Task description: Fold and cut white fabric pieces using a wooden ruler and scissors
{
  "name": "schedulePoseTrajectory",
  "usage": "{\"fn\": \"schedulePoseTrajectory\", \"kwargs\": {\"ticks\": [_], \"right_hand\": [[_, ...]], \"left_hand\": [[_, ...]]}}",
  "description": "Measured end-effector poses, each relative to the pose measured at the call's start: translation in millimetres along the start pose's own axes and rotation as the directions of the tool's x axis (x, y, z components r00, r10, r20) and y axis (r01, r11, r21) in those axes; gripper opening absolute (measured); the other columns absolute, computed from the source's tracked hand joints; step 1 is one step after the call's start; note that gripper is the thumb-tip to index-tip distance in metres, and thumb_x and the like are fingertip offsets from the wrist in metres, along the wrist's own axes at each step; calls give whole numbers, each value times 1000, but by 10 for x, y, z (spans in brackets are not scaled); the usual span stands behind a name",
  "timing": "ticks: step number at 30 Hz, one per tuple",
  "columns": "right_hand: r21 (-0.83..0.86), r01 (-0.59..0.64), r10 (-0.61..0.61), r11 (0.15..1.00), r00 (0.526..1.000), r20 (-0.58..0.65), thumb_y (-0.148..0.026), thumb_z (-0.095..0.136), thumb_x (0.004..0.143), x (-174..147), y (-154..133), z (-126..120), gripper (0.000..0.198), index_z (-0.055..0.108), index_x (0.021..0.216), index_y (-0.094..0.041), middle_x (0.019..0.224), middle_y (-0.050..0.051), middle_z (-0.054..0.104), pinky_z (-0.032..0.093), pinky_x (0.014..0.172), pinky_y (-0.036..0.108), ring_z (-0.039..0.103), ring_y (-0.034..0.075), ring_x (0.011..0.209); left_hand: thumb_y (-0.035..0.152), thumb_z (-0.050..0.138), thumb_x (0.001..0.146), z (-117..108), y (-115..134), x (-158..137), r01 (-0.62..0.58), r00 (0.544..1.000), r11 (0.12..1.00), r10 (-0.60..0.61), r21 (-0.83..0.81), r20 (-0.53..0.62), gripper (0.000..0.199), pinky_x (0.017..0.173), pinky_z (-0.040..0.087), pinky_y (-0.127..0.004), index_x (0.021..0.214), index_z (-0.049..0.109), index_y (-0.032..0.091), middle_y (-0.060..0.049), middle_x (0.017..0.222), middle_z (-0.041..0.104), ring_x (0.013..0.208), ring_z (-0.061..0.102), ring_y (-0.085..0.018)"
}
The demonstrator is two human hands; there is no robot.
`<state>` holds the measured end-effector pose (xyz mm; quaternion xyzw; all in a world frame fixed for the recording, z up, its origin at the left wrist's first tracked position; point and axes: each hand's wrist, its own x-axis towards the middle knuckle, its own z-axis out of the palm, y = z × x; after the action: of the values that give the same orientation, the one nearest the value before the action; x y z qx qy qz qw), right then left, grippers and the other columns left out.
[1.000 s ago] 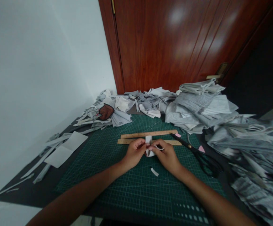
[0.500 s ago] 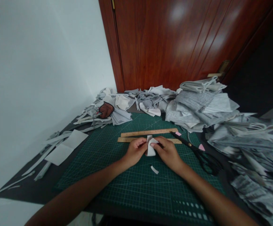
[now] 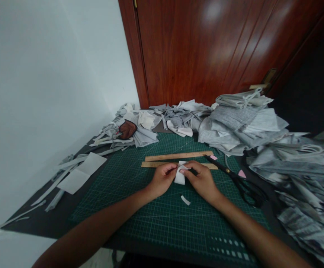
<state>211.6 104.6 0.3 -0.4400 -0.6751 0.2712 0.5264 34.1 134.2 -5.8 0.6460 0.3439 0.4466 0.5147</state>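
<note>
A small folded strip of white fabric [image 3: 180,178] is held between both hands above the green cutting mat [image 3: 150,223]. My left hand [image 3: 163,178] pinches its left edge with thumb and forefinger. Thumb and fingers of my right hand [image 3: 201,180] grip it from the right. Beneath and behind the hands lie two wooden rulers, the nearer ruler [image 3: 150,164] partly covered and the farther ruler [image 3: 175,155] fully in sight. A short white scrap [image 3: 185,200] rests on the mat just below the fabric.
Black scissors [image 3: 240,180] lie at right beside pink chalk pieces [image 3: 242,174]. Grey fabric stacks [image 3: 242,123] crowd the right side. Scraps and a brown mesh piece [image 3: 127,129] lie at the back left, with a white sheet [image 3: 82,173] nearer on the left.
The fabric strip has been folded closer together, its loop now flatter between my fingers. Both hands stay nearly in place; the whole view has shifted slightly.
</note>
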Motion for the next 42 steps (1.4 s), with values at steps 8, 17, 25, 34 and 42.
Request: {"fn": "schedulePoseTrajectory", "kwargs": {"ticks": [8,17,25,34,42], "right_hand": [[67,-28,34,997,994,-101,-27,73,87,-25,-27,61,4,75,89,-25,96,4,78,56,87,38,72,23,90],[52,-5,9,999,996,-85,-25,67,91,-16,14,50,8,74,87,-25,95,4,77,55,83,36,71,23,88],[40,-32,36,999,995,-98,-26,66,91,-34,44,64,8,74,91,-25,95,4,79,54,83,36,73,23,89],[136,-97,108,986,991,-80,-33,69,91,-45,-13,75,11,75,94,-24,90,3,79,55,78,34,72,22,82],[144,-105,122,984,986,-113,-32,69,92,-57,-16,75,10,76,92,-25,89,2,78,54,78,34,71,21,83]], "left_hand": [[37,65,88,2,10,-1,-42,999,998,43,36,-21,22,70,47,-27,87,75,18,-5,83,73,76,62,-19],[40,63,91,3,31,-19,-41,999,998,41,51,-5,26,72,48,-28,90,75,16,-6,87,74,79,64,-19],[57,61,93,-6,0,-30,4,1000,1000,-4,19,-22,44,62,43,-25,88,72,14,-3,77,68,67,57,-15],[47,78,83,17,-31,-19,7,1000,998,-8,-66,-7,34,66,46,-25,88,73,14,-3,81,70,71,61,-14],[45,80,80,9,-35,-24,3,1000,996,-2,-84,14,33,64,44,-24,86,70,14,-2,77,67,68,58,-13]]}}
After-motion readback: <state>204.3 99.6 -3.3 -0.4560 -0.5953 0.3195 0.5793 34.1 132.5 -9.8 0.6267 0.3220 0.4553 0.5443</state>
